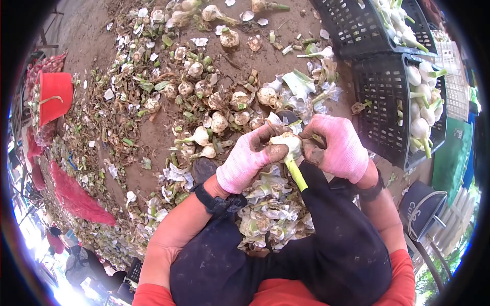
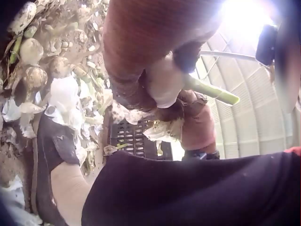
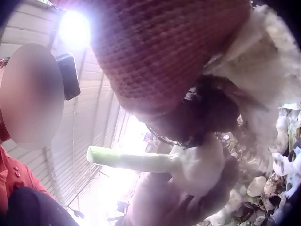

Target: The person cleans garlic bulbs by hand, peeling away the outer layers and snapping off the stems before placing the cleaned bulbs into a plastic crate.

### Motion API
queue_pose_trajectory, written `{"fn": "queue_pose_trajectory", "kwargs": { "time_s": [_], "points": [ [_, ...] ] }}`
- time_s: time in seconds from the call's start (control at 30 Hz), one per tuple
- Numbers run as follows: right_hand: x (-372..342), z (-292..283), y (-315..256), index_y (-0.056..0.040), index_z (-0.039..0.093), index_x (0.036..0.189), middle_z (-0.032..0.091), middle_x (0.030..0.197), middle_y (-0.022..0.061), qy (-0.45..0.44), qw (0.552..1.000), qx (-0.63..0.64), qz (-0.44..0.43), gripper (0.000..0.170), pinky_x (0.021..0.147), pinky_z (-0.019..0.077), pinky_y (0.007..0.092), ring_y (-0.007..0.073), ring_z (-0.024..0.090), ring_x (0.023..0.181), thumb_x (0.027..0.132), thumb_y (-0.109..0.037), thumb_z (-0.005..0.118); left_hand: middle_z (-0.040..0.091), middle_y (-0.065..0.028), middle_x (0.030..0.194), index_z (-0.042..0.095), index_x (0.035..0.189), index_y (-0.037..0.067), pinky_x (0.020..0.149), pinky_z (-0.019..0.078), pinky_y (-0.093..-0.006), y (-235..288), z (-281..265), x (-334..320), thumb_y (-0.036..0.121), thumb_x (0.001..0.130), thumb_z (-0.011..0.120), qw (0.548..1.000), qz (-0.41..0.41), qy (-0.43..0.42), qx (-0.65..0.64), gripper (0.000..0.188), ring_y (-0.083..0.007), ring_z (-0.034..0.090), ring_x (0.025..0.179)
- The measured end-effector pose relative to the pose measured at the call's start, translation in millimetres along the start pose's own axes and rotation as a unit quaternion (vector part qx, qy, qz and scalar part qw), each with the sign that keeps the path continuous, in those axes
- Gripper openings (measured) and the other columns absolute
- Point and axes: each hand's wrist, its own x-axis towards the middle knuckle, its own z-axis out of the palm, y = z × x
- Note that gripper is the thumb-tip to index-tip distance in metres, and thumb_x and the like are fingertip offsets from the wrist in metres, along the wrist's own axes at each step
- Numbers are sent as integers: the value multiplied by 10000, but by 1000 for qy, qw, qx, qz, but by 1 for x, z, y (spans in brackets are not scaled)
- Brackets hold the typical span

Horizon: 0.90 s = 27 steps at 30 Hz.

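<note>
Over the lap, my gloved left hand grips a white garlic bulb between thumb and fingers. The bulb's cut green stem points down toward the knees. From the other side my gloved right hand has its dirt-stained fingers curled at the bulb. A loose sheet of papery garlic skin hangs by those fingers in the right wrist view, and they pinch it. In the left wrist view the bulb looks smooth and white, partly hidden by the left fingers.
Two black crates of trimmed garlic stand at the right. Unpeeled bulbs, skins and stem scraps litter the ground ahead. Peeled skins lie heaped between the legs. A red bucket and red mesh sack are at the left.
</note>
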Motion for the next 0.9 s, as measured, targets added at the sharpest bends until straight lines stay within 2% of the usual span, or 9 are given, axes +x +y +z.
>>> {"fn": "queue_pose_trajectory", "kwargs": {
  "time_s": [0.07, 0.17, 0.23, 0.27, 0.37, 0.57, 0.67, 0.7, 0.9],
  "points": [
    [1, -1, 0, -4, 667, 863, 657, 791, 180, 12, 999, -32, -22, 169, 672, 520, 356, 307, 666, 731, 713, -74, 698, 614, -65, 1150, 502, 1275, -3, 925, 481, -301, 2, 2, -1, 190, 853, 727, 1000, -3, -4, 9, 516, -148, 593, 1054],
    [2, -6, 1, 2, 655, 847, 654, 771, 175, -25, 994, 87, 63, 142, 648, 519, 340, 263, 666, 696, 719, -59, 668, 605, -101, 1184, 446, 1337, -10, 972, 467, -335, 7, 5, -3, 325, 858, 699, 999, -33, -11, -30, 637, -195, 602, 1088],
    [9, -3, 15, 4, 655, 849, 652, 742, 156, -36, 986, 133, 91, 117, 625, 516, 331, 235, 652, 653, 747, -33, 611, 600, -95, 1174, 433, 1347, -4, 930, 486, -333, 10, 4, -3, 440, 877, 647, 995, -51, -83, -23, 681, -185, 606, 1069],
    [16, 6, 33, 4, 662, 863, 657, 776, 132, -19, 988, 82, 130, 151, 667, 514, 322, 224, 648, 700, 753, 8, 558, 598, -89, 1161, 433, 1343, -5, 880, 501, -324, 4, 3, -6, 533, 876, 605, 986, 6, -83, 143, 733, -174, 611, 1039],
    [9, 23, 76, 0, 680, 910, 653, 818, 122, 97, 993, 51, 42, 249, 721, 505, 298, 200, 640, 770, 739, 57, 509, 601, -93, 1158, 438, 1338, 14, 897, 500, -328, 9, 4, -5, 575, 866, 599, 996, -43, -81, 22, 751, -180, 613, 1040],
    [-3, -14, 21, -31, 679, 1079, 630, 969, 92, 16, 971, 205, 120, 354, 755, 502, 296, 167, 621, 869, 753, 49, 567, 613, -101, 1179, 471, 1288, 45, 954, 487, -356, -1, -3, 0, 281, 769, 819, 989, -30, -64, -131, 668, -210, 609, 1093],
    [-2, -17, 5, -67, 603, 1231, 617, 1028, 136, -15, 992, 124, -27, 532, 816, 512, 347, 251, 634, 916, 711, -37, 711, 616, -100, 1173, 466, 1308, 41, 957, 485, -335, 0, -3, 1, 212, 736, 845, 998, 9, -35, -46, 708, -211, 607, 1096],
    [1, -17, -3, -79, 623, 1207, 613, 1026, 149, -30, 994, 89, -49, 527, 831, 508, 366, 313, 627, 930, 694, -45, 738, 616, -100, 1173, 466, 1308, 41, 957, 485, -335, 1, -4, 1, 212, 736, 845, 998, 10, -34, -45, 708, -211, 607, 1096],
    [13, 6, 2, -61, 692, 1069, 632, 961, 131, 25, 992, 80, -99, 338, 785, 506, 368, 314, 631, 889, 733, -47, 726, 580, -82, 1210, 385, 1372, -12, 966, 466, -314, 4, 1, 2, 191, 767, 822, 998, 6, 65, -11, 773, -178, 572, 1122]
  ]
}}
